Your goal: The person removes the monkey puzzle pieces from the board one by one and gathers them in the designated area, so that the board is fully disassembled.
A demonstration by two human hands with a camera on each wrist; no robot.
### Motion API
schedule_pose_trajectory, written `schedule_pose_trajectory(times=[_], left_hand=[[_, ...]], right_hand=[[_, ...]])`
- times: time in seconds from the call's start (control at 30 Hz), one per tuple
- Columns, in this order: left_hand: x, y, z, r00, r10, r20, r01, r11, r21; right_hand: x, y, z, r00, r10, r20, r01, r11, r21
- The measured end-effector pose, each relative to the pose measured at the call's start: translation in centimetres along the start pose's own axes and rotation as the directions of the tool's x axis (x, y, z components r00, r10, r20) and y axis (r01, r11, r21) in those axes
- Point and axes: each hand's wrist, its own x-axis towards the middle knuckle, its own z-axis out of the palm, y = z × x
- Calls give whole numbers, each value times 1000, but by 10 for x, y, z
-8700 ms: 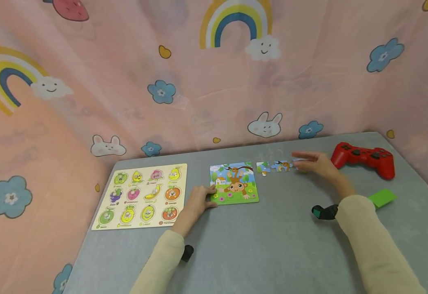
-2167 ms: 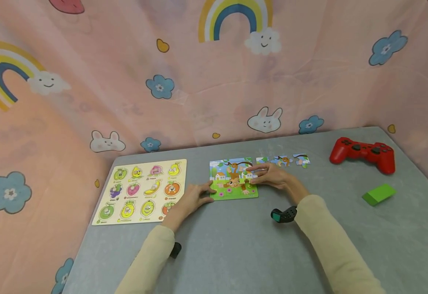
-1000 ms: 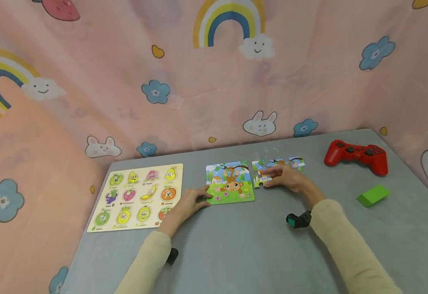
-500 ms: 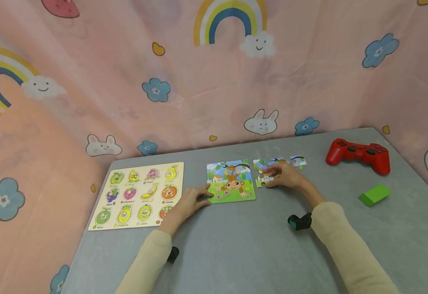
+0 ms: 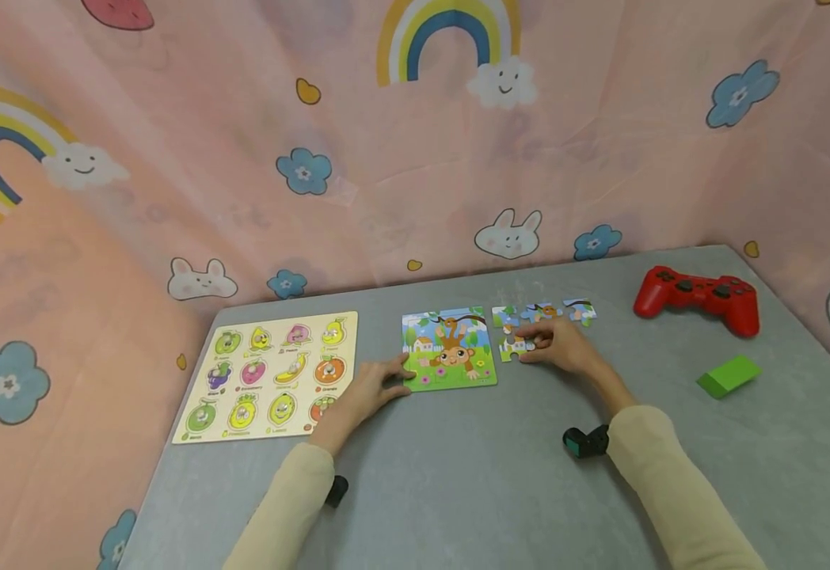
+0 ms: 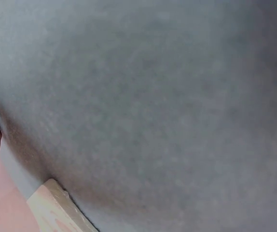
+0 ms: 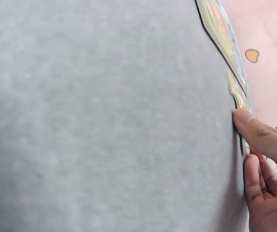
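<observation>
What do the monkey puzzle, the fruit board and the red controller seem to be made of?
Monkey puzzle: probably wood or fibreboard, printed; its edge looks pale in the right wrist view.
Fruit board: perhaps printed wood, smooth; its face is cream, but no grain shows.
Red controller: likely smooth plastic, from its evenly coloured, moulded grips.

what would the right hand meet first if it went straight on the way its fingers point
Beyond the puzzle piece at its fingertips, the right hand would probably meet the monkey puzzle first. Height is hard to judge, so it might pass over.
</observation>
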Motion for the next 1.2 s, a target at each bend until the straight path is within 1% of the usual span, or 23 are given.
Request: schedule_pose_trajectory(times=[0.13, 0.3, 0.57, 0.77, 0.97, 1.07, 1.2], left_hand=[[0, 1, -1, 1000, -1, 2, 1, 1000, 9], [0, 0, 0, 1000, 12, 1, -12, 1000, 12], [-1, 1, -1, 1000, 11, 1, -11, 1000, 2], [-1, 2, -1, 1000, 14, -1, -14, 1000, -3], [-1, 2, -1, 1000, 20, -13, -20, 1000, -3], [-1, 3, -1, 1000, 19, -11, -19, 1000, -4], [-1, 3, -2, 1000, 13, -3, -13, 1000, 0]], right_hand=[[-2, 1, 2, 1000, 20, -21, -20, 1000, 2], [-2, 5, 3, 998, 59, -8, -59, 998, 29], [-1, 8, 3, 998, 68, -3, -68, 995, 79], [0, 7, 3, 997, 82, -9, -81, 995, 53], [1, 6, 1, 998, 64, 5, -64, 997, 48], [1, 6, 0, 998, 59, 18, -60, 996, 67], [-1, 8, -4, 997, 69, 34, -73, 987, 146]])
